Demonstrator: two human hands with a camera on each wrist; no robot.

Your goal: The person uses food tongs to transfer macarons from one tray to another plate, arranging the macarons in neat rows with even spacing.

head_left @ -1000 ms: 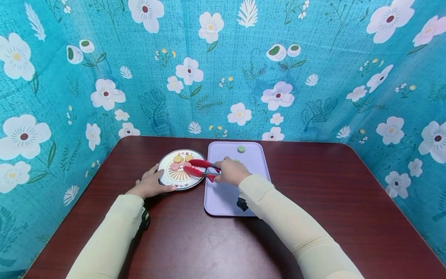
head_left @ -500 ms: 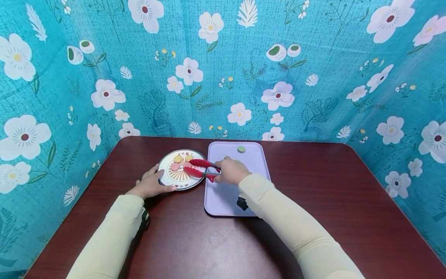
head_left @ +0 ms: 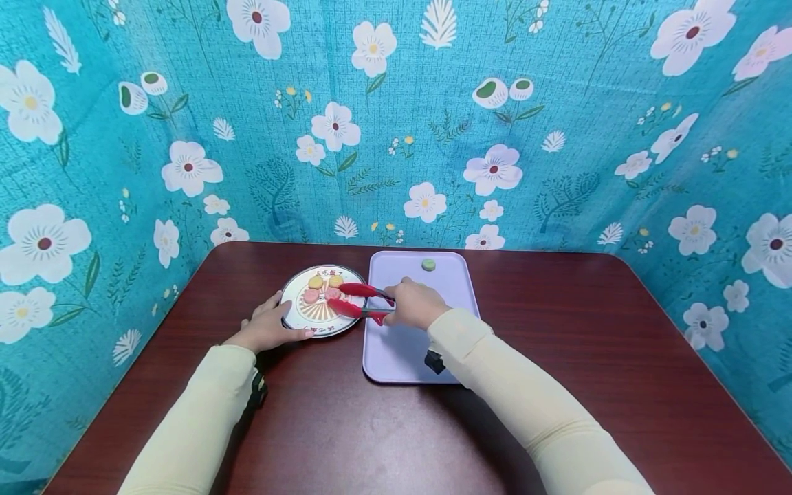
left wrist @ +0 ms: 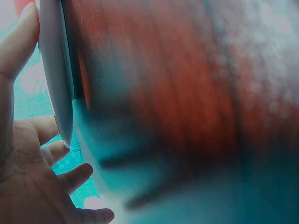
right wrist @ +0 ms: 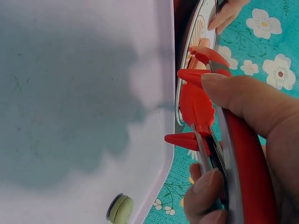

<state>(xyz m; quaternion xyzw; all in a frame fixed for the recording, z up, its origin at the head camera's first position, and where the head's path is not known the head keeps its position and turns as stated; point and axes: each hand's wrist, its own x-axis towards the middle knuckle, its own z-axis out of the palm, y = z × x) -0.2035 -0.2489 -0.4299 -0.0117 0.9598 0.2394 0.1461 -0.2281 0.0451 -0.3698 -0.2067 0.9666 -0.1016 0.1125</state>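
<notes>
A white patterned plate (head_left: 318,323) bears two yellow macarons (head_left: 315,282) and two pink macarons (head_left: 311,295). My left hand (head_left: 266,326) holds the plate's left rim, thumb on the near side and fingers spread around the far side. Red-tipped tongs (head_left: 361,309) are gripped in my right hand (head_left: 414,304) above the lilac tray (head_left: 396,357). Their tips stand apart over the plate, beside the right-hand pink macaron (head_left: 333,293). In the right wrist view, my thumb and fingers wrap the tongs (right wrist: 198,107).
A green macaron (head_left: 429,265) lies near the tray's far edge. The dark wooden table (head_left: 588,344) extends to the right and in front. A blue flowered cloth (head_left: 396,137) hangs behind the table and at both sides.
The tongs and my right hand have shifted slightly right, showing more of the right-hand pink macaron. A second green macaron, partly visible earlier, is now hidden behind my right hand. My left hand stays put.
</notes>
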